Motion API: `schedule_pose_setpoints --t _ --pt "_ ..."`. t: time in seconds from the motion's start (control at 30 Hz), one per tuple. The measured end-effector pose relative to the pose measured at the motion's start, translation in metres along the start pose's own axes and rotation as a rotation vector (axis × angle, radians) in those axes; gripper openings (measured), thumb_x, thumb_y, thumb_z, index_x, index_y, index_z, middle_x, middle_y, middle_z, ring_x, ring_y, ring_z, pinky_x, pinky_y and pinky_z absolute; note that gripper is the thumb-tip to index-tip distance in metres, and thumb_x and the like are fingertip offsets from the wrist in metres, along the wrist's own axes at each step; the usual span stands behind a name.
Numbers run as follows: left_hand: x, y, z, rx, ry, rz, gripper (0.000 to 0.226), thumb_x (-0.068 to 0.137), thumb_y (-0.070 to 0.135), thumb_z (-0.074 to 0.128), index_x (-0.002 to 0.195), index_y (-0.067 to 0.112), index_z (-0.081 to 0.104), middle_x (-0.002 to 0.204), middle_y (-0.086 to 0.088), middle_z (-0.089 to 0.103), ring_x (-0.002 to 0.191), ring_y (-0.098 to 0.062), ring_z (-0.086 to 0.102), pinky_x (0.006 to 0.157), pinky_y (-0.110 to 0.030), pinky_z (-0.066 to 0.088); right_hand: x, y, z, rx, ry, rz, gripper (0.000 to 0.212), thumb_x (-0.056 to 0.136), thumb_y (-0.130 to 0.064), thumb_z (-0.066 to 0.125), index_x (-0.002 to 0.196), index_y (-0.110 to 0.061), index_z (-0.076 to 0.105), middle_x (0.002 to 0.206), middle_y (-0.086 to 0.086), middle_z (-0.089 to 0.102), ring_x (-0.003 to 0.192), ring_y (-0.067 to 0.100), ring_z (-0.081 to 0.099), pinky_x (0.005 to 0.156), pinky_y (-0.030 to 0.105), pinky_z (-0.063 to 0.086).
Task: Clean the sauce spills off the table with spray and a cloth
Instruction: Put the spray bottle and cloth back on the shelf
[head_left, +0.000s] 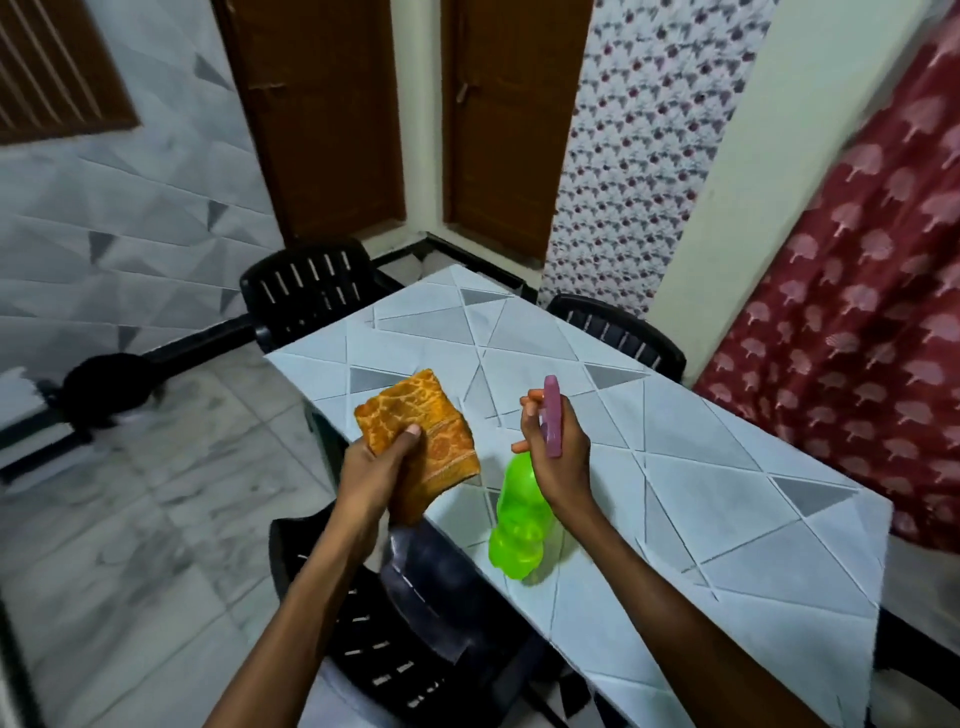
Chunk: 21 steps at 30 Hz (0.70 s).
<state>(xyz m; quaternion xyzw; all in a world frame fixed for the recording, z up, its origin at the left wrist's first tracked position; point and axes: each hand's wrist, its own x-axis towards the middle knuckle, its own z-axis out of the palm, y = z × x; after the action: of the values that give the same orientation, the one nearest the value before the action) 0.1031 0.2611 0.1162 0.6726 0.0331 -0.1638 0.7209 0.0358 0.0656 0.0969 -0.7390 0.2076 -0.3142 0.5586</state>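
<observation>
My left hand (382, 457) grips a folded orange patterned cloth (421, 421), thumb on top, above the table's near left edge. My right hand (558, 452) holds a spray bottle by its pink trigger head (551, 415); the bright green bottle body (519, 525) hangs below the hand, over the table. The table (727, 493) has a white top with grey triangle patterns. No sauce spill shows clearly on the visible surface.
Black plastic chairs stand around the table: one at the far end (306, 291), one on the right side (623, 327), one just below my arms (405, 634). A red patterned curtain (857, 312) hangs to the right. Two brown doors (498, 119) are behind.
</observation>
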Motion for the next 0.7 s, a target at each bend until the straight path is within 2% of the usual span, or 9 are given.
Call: schedule_pose_setpoints --t 0.13,0.2,0.33,0.43,0.5,0.6,0.7 --pt "0.002 0.013 -0.075 -0.004 0.050 0.061 0.009 0.088 0.025 0.071 0.090 0.016 0.071 0.082 0.003 0.076 0.081 -0.017 0.072 0.064 -0.027 0.056 -0.013 -0.028 0.074 -0.003 -0.143 -0.002 0.008 0.100 -0.035 0.061 0.101 -0.041 0.058 0.099 -0.022 0.071 0.070 0.013 0.075 0.075 0.052 0.061" --pt "0.005 0.022 -0.117 -0.021 0.075 0.072 0.007 0.089 0.023 0.071 0.088 0.016 0.071 0.079 0.004 0.076 0.076 -0.014 0.072 0.066 -0.028 0.056 -0.020 -0.045 0.117 -0.010 -0.210 -0.026 0.005 0.101 -0.033 0.061 0.104 -0.036 0.059 0.095 -0.025 0.070 0.065 0.017 0.074 0.073 0.046 0.060" --pt "0.021 0.044 -0.207 -0.014 0.152 0.108 0.004 0.089 0.022 0.070 0.089 0.019 0.071 0.080 0.005 0.076 0.076 -0.013 0.072 0.071 -0.031 0.055 -0.030 -0.080 0.200 -0.047 -0.318 -0.038 0.022 0.100 -0.030 0.062 0.116 -0.015 0.061 0.104 -0.008 0.069 0.067 0.020 0.075 0.061 0.022 0.054" --pt "0.044 0.070 -0.275 0.010 0.195 0.143 0.004 0.089 0.024 0.071 0.089 0.020 0.070 0.084 0.003 0.075 0.079 -0.016 0.071 0.072 -0.033 0.054 -0.034 -0.106 0.269 -0.009 -0.381 -0.054 0.025 0.099 -0.029 0.064 0.118 -0.012 0.060 0.112 0.002 0.067 0.075 0.024 0.075 0.061 0.018 0.054" --pt "0.058 0.085 -0.317 0.021 0.229 0.157 0.006 0.089 0.025 0.071 0.085 0.019 0.070 0.082 0.002 0.074 0.078 -0.017 0.069 0.073 -0.033 0.052 -0.039 -0.124 0.314 0.023 -0.407 -0.072 0.022 0.099 -0.025 0.064 0.116 -0.013 0.058 0.110 0.002 0.066 0.079 0.029 0.074 0.059 0.014 0.052" --pt "0.078 0.103 -0.366 0.021 0.264 0.157 0.008 0.089 0.026 0.071 0.085 0.019 0.070 0.083 0.001 0.073 0.078 -0.017 0.069 0.068 -0.029 0.052 -0.041 -0.145 0.371 0.046 -0.455 -0.105 0.020 0.099 -0.024 0.065 0.116 -0.018 0.057 0.104 -0.010 0.065 0.073 0.021 0.073 0.062 0.017 0.055" --pt "0.103 0.116 -0.411 0.010 0.292 0.153 0.008 0.088 0.026 0.072 0.086 0.018 0.070 0.087 0.000 0.074 0.082 -0.019 0.070 0.074 -0.033 0.053 -0.034 -0.151 0.433 0.051 -0.482 -0.141 0.016 0.098 -0.027 0.066 0.109 -0.034 0.057 0.096 -0.014 0.068 0.068 0.006 0.070 0.071 0.033 0.062"
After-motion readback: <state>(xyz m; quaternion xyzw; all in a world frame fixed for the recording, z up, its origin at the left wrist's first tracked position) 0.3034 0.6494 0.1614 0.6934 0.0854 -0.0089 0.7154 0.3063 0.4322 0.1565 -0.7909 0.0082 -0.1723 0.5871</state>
